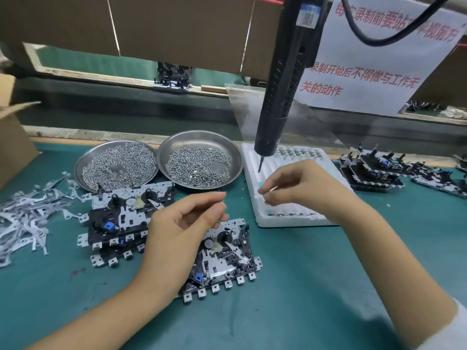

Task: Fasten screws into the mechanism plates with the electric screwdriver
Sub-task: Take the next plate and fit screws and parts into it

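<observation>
Two hands, left point(187, 218) and right point(295, 185), each pinch tiny slippery screws; the stiff mechanism plate point(225, 258) at 6 o'clock wants edge-holding.

Two screw dishes point(116, 165) point(199, 159) side by side behind stacked mechanism plates point(126, 218), foam tray point(285, 218) right, loose brackets point(27, 218) far left

Both hands pinch small parts above a mechanism plate point(225, 258); the electric screwdriver point(283, 92) hangs untouched over a white tray point(283, 218)
</observation>
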### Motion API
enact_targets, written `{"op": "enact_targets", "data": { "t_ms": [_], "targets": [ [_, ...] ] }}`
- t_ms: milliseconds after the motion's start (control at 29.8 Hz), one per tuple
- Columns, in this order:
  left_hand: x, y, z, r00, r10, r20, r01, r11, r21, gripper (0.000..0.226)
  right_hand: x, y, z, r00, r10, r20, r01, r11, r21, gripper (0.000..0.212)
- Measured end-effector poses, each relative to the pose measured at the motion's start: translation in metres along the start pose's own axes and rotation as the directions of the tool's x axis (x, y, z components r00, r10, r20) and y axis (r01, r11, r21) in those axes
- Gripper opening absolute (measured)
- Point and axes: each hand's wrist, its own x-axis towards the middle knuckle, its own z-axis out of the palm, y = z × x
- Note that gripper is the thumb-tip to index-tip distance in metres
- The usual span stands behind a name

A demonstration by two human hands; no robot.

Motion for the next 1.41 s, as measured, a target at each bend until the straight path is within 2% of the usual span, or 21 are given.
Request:
{"op": "enact_targets", "data": {
  "t_ms": [34, 101, 168, 268, 436, 805, 1040, 1409],
  "targets": [
    [-0.001, -0.001, 0.0, 1.0, 0.01, -0.003, -0.01, 1.0, -0.003, 0.019, -0.007, -0.005, 0.016, 0.997, -0.059, 0.051, 0.051, 0.986, 0.161, 0.018],
    [-0.002, -0.002, 0.001, 0.999, 0.04, -0.003, -0.04, 0.999, -0.001, 0.021, -0.013, -0.008, 0.043, 0.985, -0.161, 0.059, 0.121, 0.897, 0.425, 0.018],
    [-0.003, -0.003, 0.001, 0.998, 0.059, -0.017, -0.059, 0.998, -0.005, 0.023, -0.014, -0.005, 0.059, 0.981, -0.193, 0.0, 0.16, 0.816, 0.555, 0.019],
    [-0.002, -0.005, 0.0, 0.996, 0.068, -0.053, -0.068, 0.998, -0.006, 0.024, -0.015, 0.002, 0.067, 0.985, -0.16, -0.066, 0.165, 0.747, 0.644, 0.029],
    [-0.002, -0.01, -0.003, 0.994, 0.09, -0.055, -0.089, 0.996, 0.026, 0.023, -0.016, 0.007, 0.073, 0.989, -0.141, -0.048, 0.142, 0.802, 0.58, 0.028],
    [-0.001, -0.011, -0.002, 0.993, 0.113, 0.025, -0.114, 0.992, 0.055, 0.017, -0.018, 0.006, 0.075, 0.985, -0.16, -0.06, 0.161, 0.752, 0.64, 0.024],
    [0.001, -0.01, -0.003, 0.988, 0.144, 0.047, -0.15, 0.979, 0.139, 0.014, -0.02, 0.007, 0.075, 0.969, -0.213, -0.121, 0.244, 0.798, 0.552, 0.023],
    [0.006, -0.006, -0.007, 0.987, 0.123, 0.101, -0.137, 0.979, 0.148, 0.03, -0.022, 0.011, 0.073, 0.949, -0.3, -0.099, 0.313, 0.843, 0.437, 0.016]
  ]
}}
